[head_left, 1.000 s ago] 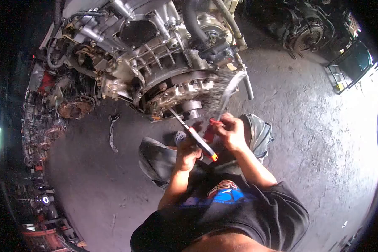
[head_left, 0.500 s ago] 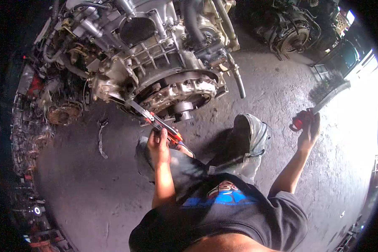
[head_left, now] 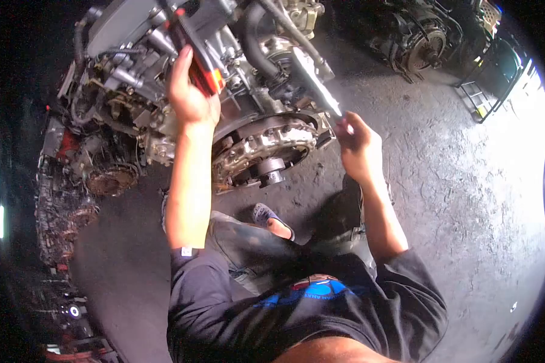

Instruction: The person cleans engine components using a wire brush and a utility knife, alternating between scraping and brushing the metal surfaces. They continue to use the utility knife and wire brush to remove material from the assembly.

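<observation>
My left hand (head_left: pixel 191 100) is raised over the engine (head_left: pixel 248 91) at the upper left. Its fingers are closed round the red-and-black handle of a tool (head_left: pixel 204 69); the tool's far end is blurred against the engine. To the right, my right hand (head_left: pixel 362 148) grips a brush (head_left: pixel 321 91), whose long pale back catches the light and points up and left toward a thick hose (head_left: pixel 257 42). Its bristles are hard to make out here. Between and below both hands sits the round, toothed clutch assembly (head_left: pixel 269 145) with a short shaft (head_left: pixel 270 171) projecting from it.
A second engine (head_left: pixel 421 45) stands at the upper right, beside a dark folding chair (head_left: pixel 496 75). Grimy parts (head_left: pixel 112 172) line the left side. My shoe (head_left: pixel 267 215) rests on the rough grey floor (head_left: pixel 442 199) below the engine.
My left hand has lifted the tool from low by the clutch to over the engine. My right hand has swung the brush left and inward from the far right. The view has shifted slightly.
</observation>
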